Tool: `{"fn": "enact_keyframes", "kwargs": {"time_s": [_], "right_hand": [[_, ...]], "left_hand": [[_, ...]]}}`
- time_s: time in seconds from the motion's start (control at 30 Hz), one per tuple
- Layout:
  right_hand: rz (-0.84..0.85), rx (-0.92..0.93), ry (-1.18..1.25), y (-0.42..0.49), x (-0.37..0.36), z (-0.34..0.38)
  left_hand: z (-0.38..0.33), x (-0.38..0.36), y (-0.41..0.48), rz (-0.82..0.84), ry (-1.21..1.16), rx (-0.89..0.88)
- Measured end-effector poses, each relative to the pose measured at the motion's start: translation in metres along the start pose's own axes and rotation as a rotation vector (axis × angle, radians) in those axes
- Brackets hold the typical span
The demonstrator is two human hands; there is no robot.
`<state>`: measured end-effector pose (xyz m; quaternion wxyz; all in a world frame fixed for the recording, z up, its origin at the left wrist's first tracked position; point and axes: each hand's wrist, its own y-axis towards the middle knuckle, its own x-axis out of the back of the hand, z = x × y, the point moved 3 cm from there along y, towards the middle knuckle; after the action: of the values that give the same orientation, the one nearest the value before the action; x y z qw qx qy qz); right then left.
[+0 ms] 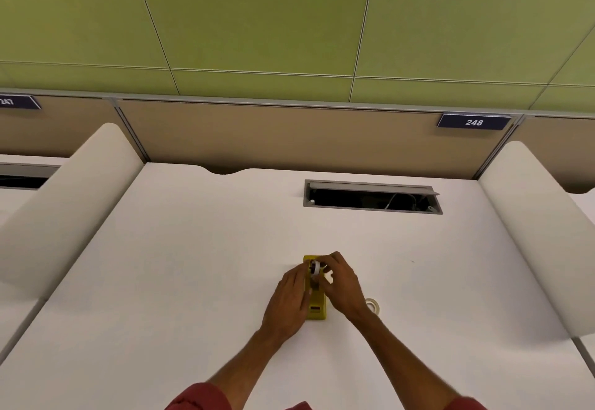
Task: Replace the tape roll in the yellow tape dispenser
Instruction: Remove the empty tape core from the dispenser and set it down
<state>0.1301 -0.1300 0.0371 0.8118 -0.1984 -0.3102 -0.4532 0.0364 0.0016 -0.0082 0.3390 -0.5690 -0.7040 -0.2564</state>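
Note:
The yellow tape dispenser (317,308) lies lengthwise on the white desk (193,264), a little below the middle of the view. My left hand (288,300) lies against its left side and holds it. My right hand (339,284) comes from the right, its fingertips closed on a white tape roll (316,268) that sits in the dispenser's far end. A second tape roll (373,305) lies flat on the desk just right of my right wrist, partly hidden by it.
An open cable hatch (372,197) with wires inside is set into the desk behind the dispenser. White curved dividers (534,232) border the desk left and right. A beige partition with a "248" sign (473,122) stands at the back.

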Motion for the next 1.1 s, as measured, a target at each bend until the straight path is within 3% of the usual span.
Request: {"fn": "enact_keyframes", "kwargs": {"time_s": [0.13, 0.3, 0.63, 1.1], "right_hand": [[-0.026, -0.053, 0.251, -0.008, -0.004, -0.010], [0.011, -0.156, 0.399, -0.008, -0.006, -0.019], [0.122, -0.206, 0.488, -0.008, -0.010, -0.025], [0.083, -0.218, 0.521, -0.013, -0.020, -0.028]], "left_hand": [[-0.009, -0.002, 0.001, -0.048, -0.133, 0.055], [-0.009, -0.005, -0.004, -0.095, -0.287, 0.092], [-0.007, -0.007, -0.011, -0.136, -0.407, 0.138], [-0.002, 0.001, -0.016, -0.217, -0.402, 0.135]]}}
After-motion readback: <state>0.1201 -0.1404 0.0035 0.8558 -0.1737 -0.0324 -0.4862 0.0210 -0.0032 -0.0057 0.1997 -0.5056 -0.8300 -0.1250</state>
